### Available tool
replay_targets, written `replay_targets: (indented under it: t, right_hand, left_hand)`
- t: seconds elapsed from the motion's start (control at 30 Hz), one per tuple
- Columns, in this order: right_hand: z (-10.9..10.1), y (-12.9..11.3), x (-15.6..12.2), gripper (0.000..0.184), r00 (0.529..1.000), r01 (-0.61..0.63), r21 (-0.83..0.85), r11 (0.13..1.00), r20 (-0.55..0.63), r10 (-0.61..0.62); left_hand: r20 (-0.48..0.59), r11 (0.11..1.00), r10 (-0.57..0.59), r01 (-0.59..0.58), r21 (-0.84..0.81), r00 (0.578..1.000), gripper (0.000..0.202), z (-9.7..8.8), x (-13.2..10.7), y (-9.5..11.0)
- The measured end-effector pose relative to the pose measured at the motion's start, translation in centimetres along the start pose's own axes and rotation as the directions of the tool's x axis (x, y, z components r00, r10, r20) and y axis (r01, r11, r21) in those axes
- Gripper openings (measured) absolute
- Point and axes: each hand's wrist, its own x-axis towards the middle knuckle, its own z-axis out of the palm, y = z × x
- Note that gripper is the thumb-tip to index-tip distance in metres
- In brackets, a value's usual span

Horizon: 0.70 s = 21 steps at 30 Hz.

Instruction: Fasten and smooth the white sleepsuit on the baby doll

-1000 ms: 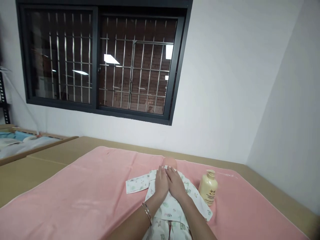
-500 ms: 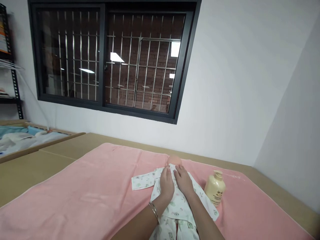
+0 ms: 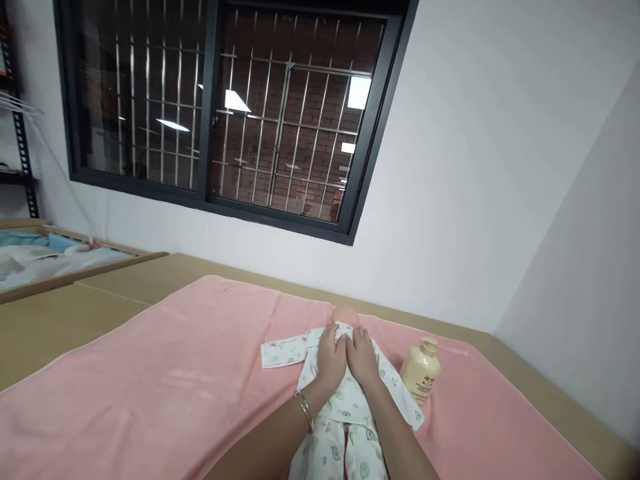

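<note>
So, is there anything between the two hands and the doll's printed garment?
Nothing visible. The left hand and the right hand both lie flat, side by side, directly on the printed garment at the chest of the doll. The cream pump bottle stands apart, to the right, on the pink towel.

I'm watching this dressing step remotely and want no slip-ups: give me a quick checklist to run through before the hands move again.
1. Left hand flat on the printed garment: ok.
2. Right hand beside it, at the collar: ok.
3. Doll's head clear of the fabric: ok.
4. Lotion bottle upright, apart from the hands: ok.
5. Garment fastened at the front: cannot tell.
6. Pink towel flat under the doll: ok.
</note>
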Motion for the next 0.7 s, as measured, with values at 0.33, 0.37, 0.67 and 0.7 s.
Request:
replay_targets:
  t: [0.33, 0.37, 0.67, 0.7]
  right_hand:
    - [-0.2, -1.3, -1.2, 0.051, 0.987, 0.152, -0.098, 0.984, 0.065, -0.146]
    - [-0.2, -1.1, -1.1, 0.051, 0.986, 0.156, -0.058, 0.986, 0.066, -0.152]
    - [-0.4, 1.8, -0.1, 0.057, 0.996, 0.055, -0.073, 0.996, 0.077, -0.049]
    - [-0.5, 1.8, -0.1, 0.057, 0.994, 0.065, -0.069, 0.995, 0.091, -0.059]
  left_hand:
    - [-0.007, 0.999, -0.016, 0.016, -0.03, 1.0, 0.044, -0.2, 0.3, -0.4]
    - [0.0, 1.0, -0.01, 0.01, -0.024, 1.0, 0.044, -0.1, 0.3, -0.4]
    - [0.273, 0.909, 0.088, -0.189, 0.371, 0.958, 0.047, -0.6, 1.8, -1.0]
    - [0.302, 0.882, 0.073, -0.202, 0.425, 0.951, 0.048, -0.9, 2.1, -1.1]
